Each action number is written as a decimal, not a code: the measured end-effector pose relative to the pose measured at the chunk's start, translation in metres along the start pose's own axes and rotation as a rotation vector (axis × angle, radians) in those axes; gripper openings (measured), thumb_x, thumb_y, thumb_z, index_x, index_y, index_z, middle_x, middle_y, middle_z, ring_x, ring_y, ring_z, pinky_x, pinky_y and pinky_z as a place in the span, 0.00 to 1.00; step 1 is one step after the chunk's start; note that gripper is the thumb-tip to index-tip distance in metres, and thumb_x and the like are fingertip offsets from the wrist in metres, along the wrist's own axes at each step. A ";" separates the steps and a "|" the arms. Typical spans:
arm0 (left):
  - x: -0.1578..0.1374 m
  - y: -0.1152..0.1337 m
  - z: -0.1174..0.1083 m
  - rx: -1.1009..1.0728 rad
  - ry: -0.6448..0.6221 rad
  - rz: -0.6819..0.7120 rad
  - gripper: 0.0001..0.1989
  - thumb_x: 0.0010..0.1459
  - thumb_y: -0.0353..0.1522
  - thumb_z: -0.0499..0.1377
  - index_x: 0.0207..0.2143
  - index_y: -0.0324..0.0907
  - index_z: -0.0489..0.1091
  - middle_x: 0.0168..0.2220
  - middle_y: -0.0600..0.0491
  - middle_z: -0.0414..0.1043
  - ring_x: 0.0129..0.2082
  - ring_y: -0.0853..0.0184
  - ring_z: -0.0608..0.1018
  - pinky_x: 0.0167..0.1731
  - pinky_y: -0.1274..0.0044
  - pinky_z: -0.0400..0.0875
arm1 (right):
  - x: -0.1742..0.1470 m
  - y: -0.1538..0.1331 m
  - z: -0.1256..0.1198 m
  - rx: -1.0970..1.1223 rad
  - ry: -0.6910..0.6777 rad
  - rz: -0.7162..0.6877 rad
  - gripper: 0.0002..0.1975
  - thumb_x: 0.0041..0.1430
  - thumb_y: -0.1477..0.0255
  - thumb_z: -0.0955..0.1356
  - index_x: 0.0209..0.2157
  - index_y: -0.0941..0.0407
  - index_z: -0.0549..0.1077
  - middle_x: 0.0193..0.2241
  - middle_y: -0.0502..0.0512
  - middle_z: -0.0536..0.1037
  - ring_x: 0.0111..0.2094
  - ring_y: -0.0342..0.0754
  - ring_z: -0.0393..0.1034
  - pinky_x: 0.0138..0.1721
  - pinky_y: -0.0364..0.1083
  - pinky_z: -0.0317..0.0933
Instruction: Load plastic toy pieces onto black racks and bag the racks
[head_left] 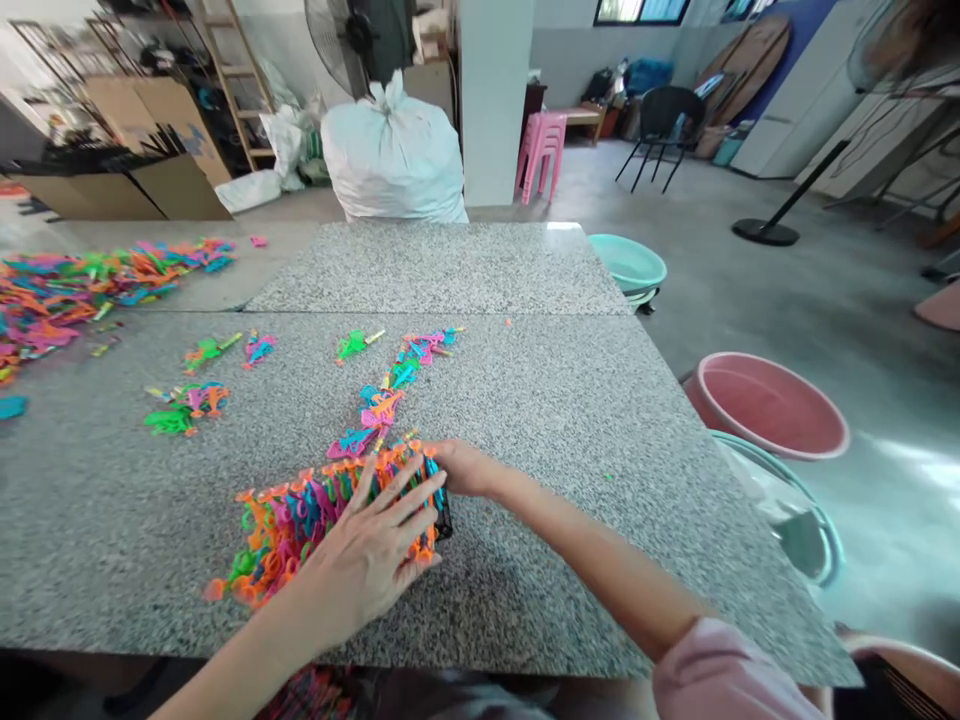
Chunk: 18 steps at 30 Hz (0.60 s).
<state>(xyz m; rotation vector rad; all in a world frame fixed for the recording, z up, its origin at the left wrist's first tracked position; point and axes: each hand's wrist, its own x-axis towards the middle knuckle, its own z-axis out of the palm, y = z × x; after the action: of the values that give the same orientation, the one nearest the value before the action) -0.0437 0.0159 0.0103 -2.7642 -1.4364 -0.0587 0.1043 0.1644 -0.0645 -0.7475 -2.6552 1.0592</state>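
Observation:
A long packed row of small colourful plastic pieces (300, 510), many with orange round ends, lies at a slant on the speckled stone table (540, 400). My left hand (367, 555) rests flat across its right part, with fingers stretched out and apart. At the right end, my right hand (463, 468) curls round the row's far corner; some of its fingertips are hidden behind the pieces. A black part (444, 515) shows at that end. Just beyond the row, a line of loose pieces (382, 405) in pink, blue and orange trails away over the table.
Small clusters of pieces (187, 405) lie left of centre, and a large heap (97, 285) spreads at the far left. A tied white sack (394, 155) stands behind the table. Along the right edge are a pink tub (772, 405) and a green basin (628, 262) on the floor.

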 end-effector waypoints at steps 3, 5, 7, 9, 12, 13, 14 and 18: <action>-0.001 0.001 0.003 0.006 0.018 -0.013 0.13 0.64 0.38 0.59 0.50 0.46 0.72 0.66 0.52 0.63 0.68 0.52 0.60 0.69 0.49 0.38 | 0.041 -0.002 -0.016 -0.046 0.125 0.176 0.09 0.58 0.78 0.68 0.41 0.56 0.75 0.40 0.55 0.81 0.44 0.49 0.75 0.45 0.44 0.64; -0.003 0.001 0.004 -0.012 0.022 -0.026 0.12 0.64 0.37 0.59 0.49 0.46 0.71 0.67 0.53 0.61 0.68 0.52 0.60 0.69 0.49 0.41 | 0.072 -0.012 -0.017 -0.071 0.167 0.377 0.14 0.60 0.68 0.70 0.46 0.58 0.73 0.43 0.61 0.80 0.45 0.54 0.75 0.44 0.48 0.66; -0.004 0.001 0.005 -0.042 0.019 -0.030 0.12 0.64 0.35 0.58 0.49 0.46 0.71 0.67 0.54 0.61 0.69 0.52 0.59 0.68 0.49 0.45 | 0.098 -0.023 -0.009 -0.043 0.133 0.485 0.25 0.54 0.61 0.74 0.50 0.59 0.71 0.45 0.64 0.80 0.45 0.57 0.76 0.42 0.48 0.68; -0.005 0.002 0.005 -0.067 0.019 -0.024 0.13 0.64 0.35 0.58 0.51 0.46 0.69 0.67 0.54 0.61 0.69 0.53 0.59 0.68 0.50 0.47 | 0.113 -0.027 0.002 0.000 0.126 0.525 0.32 0.47 0.61 0.78 0.51 0.60 0.71 0.46 0.64 0.80 0.45 0.57 0.77 0.40 0.47 0.68; -0.005 0.003 0.006 -0.068 0.048 -0.033 0.14 0.64 0.36 0.58 0.52 0.46 0.69 0.68 0.54 0.60 0.70 0.55 0.57 0.69 0.51 0.44 | 0.107 -0.018 0.007 0.041 0.191 0.593 0.29 0.44 0.69 0.79 0.48 0.62 0.73 0.42 0.62 0.81 0.44 0.55 0.77 0.39 0.44 0.68; -0.005 0.004 0.007 -0.066 0.061 -0.038 0.14 0.64 0.36 0.58 0.52 0.46 0.69 0.68 0.54 0.60 0.70 0.55 0.56 0.70 0.52 0.42 | 0.098 -0.013 0.004 0.053 0.205 0.608 0.24 0.47 0.70 0.78 0.46 0.62 0.75 0.40 0.61 0.82 0.42 0.54 0.78 0.39 0.44 0.67; -0.004 0.005 0.007 -0.066 0.077 -0.042 0.13 0.65 0.35 0.58 0.51 0.45 0.70 0.67 0.53 0.60 0.70 0.55 0.56 0.70 0.52 0.41 | 0.087 -0.007 0.000 0.064 0.207 0.613 0.18 0.50 0.71 0.76 0.43 0.61 0.76 0.38 0.58 0.82 0.41 0.52 0.78 0.38 0.43 0.67; -0.002 0.004 0.006 -0.105 0.118 -0.033 0.11 0.67 0.36 0.56 0.48 0.45 0.72 0.66 0.52 0.63 0.70 0.56 0.57 0.70 0.52 0.36 | 0.020 0.012 -0.021 0.145 0.297 0.550 0.06 0.58 0.70 0.71 0.36 0.57 0.77 0.31 0.51 0.81 0.33 0.46 0.77 0.37 0.41 0.66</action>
<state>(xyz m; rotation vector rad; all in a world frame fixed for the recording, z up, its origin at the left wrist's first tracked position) -0.0413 0.0124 0.0043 -2.7643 -1.4906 -0.3009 0.0993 0.1946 -0.0579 -1.5197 -2.1433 1.1289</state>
